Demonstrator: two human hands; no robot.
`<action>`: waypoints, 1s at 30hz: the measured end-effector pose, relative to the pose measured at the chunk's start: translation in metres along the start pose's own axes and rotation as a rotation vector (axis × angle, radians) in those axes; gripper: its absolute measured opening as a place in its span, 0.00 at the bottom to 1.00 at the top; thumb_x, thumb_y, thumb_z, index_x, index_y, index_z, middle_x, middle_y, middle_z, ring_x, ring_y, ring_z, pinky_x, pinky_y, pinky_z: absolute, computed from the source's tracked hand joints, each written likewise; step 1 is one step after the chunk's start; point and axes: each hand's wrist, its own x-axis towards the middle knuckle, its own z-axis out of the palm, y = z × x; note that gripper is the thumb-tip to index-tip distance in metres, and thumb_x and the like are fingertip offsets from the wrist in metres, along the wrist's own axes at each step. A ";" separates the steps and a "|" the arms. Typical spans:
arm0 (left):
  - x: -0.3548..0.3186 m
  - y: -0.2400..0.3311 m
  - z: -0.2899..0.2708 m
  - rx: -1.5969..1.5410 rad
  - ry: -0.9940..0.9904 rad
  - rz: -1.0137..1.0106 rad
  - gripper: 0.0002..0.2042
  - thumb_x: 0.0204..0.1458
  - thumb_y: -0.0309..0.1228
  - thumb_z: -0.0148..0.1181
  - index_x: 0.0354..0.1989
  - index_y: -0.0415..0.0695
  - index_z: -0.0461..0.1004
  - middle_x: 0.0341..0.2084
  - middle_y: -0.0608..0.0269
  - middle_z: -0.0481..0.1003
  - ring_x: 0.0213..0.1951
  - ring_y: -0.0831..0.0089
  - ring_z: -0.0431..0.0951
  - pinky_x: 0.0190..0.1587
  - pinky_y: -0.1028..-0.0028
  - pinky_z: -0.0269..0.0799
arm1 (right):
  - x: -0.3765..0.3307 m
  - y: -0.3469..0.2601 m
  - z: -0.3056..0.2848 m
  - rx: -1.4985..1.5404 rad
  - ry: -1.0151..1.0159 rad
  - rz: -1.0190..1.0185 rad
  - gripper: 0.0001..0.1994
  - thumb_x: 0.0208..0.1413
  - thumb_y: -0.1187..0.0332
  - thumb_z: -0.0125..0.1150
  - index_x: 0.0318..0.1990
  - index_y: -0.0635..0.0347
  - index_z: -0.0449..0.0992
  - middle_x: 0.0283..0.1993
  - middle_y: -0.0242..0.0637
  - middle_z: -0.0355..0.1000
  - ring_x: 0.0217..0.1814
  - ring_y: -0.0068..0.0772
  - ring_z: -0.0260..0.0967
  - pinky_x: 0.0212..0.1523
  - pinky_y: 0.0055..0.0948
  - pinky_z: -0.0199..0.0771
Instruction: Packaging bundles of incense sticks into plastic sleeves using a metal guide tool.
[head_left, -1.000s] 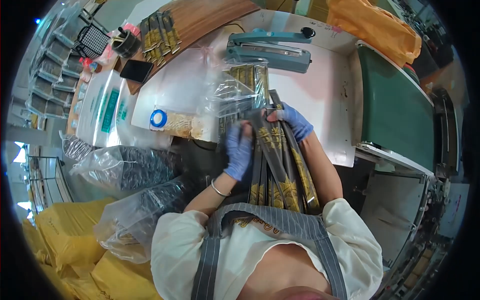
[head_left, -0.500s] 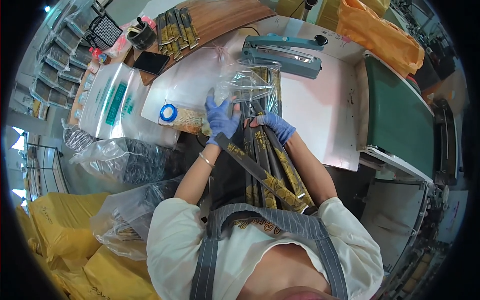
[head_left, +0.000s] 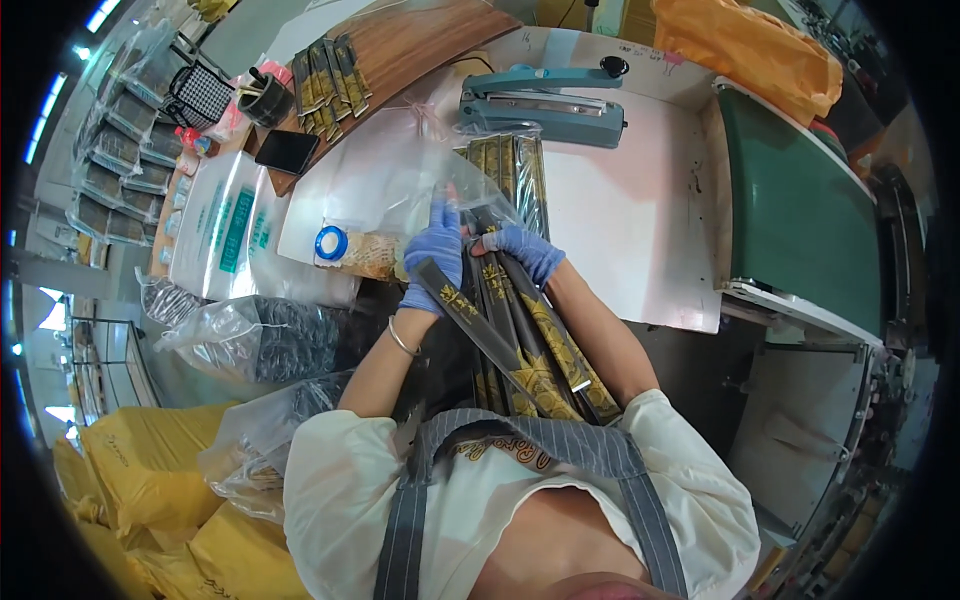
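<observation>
Gloved in blue fabric with bare fingertips, my left hand (head_left: pixel 436 255) has its fingers stretched out, reaching at a clear plastic bag (head_left: pixel 440 185) whose film lies over the fingertips. My right hand (head_left: pixel 530 252) is closed around the far ends of a bundle of long narrow black packets with gold print (head_left: pixel 500 310), which lean toward my apron. One loose black packet (head_left: pixel 485 325) slants across the others, its far end beside my left wrist. Past my hands, more black-and-gold packets (head_left: pixel 500 165) lie on the bench under clear film.
A blue-green bag sealer (head_left: pixel 545 105) stands behind. Left are a blue-lidded jar (head_left: pixel 360 250), stacked plastic bags (head_left: pixel 225 225), a phone (head_left: pixel 287 152) and packets on a wooden board (head_left: pixel 430 40). A green panel (head_left: pixel 790 200) rises at right; yellow sacks (head_left: pixel 150 460) sit lower left.
My left hand's spread fingers have straightened and drawn together, reaching under the bag's film. The bag now spreads out flatter and farther left. My right hand keeps its grip; the whole view has shifted slightly.
</observation>
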 end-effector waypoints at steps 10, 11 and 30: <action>0.017 0.051 0.035 -0.014 -0.082 0.679 0.33 0.44 0.20 0.47 0.64 0.48 0.50 0.61 0.51 0.54 0.20 0.63 0.74 0.23 0.67 0.72 | -0.055 0.010 -0.074 -0.171 0.496 -0.378 0.44 0.49 0.69 0.59 0.66 0.60 0.33 0.50 0.45 0.65 0.47 0.33 0.67 0.45 0.26 0.70; 0.015 0.060 0.040 -0.011 -0.091 0.692 0.34 0.44 0.19 0.47 0.64 0.49 0.50 0.62 0.52 0.54 0.20 0.65 0.74 0.23 0.67 0.72 | -0.073 0.011 -0.066 -0.164 0.521 -0.383 0.44 0.49 0.69 0.59 0.66 0.60 0.33 0.50 0.45 0.65 0.47 0.33 0.67 0.45 0.26 0.70; 0.027 0.084 0.078 -0.131 -0.605 0.695 0.33 0.39 0.25 0.53 0.60 0.53 0.57 0.61 0.58 0.54 0.34 0.57 0.75 0.37 0.64 0.73 | -0.199 0.086 0.007 -1.636 1.092 -0.359 0.14 0.39 0.66 0.59 0.33 0.66 0.71 0.57 0.53 0.57 0.62 0.60 0.47 0.58 0.51 0.48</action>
